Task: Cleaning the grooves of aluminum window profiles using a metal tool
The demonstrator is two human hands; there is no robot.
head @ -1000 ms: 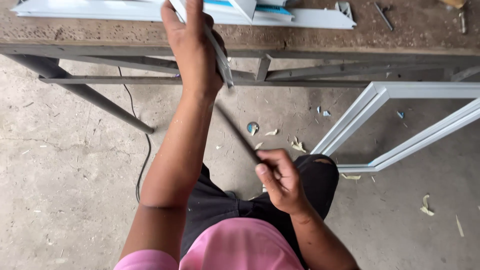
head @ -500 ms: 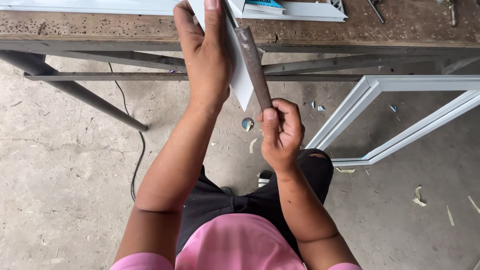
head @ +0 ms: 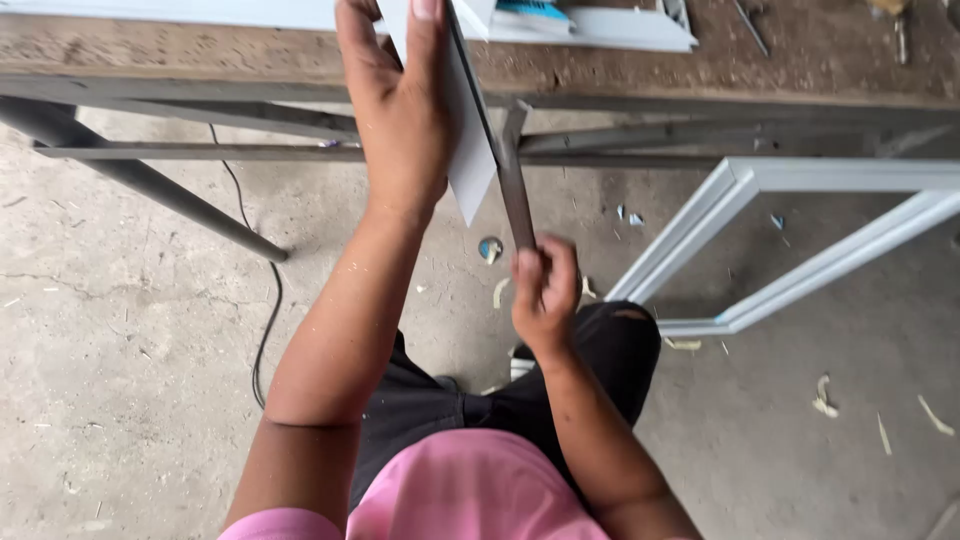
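Observation:
My left hand [head: 400,110] grips a white plastic profile piece [head: 470,150] and holds it upright at the edge of the workbench [head: 800,60]. Its cut end points down toward me. My right hand [head: 545,295] is closed around the lower end of a long dark flat file [head: 512,190]. The file's blade lies against the right edge of the white piece. Both hands are above my lap, in front of the bench.
A white window frame [head: 760,250] leans on the concrete floor at the right. Metal bench legs [head: 150,185] and a black cable [head: 270,310] are at the left. White shavings [head: 825,395] lie scattered on the floor. More white profiles [head: 600,25] lie on the bench.
My right hand rose from my lap with the file and set it against the white piece. In the last half second the file slid along the piece's edge.

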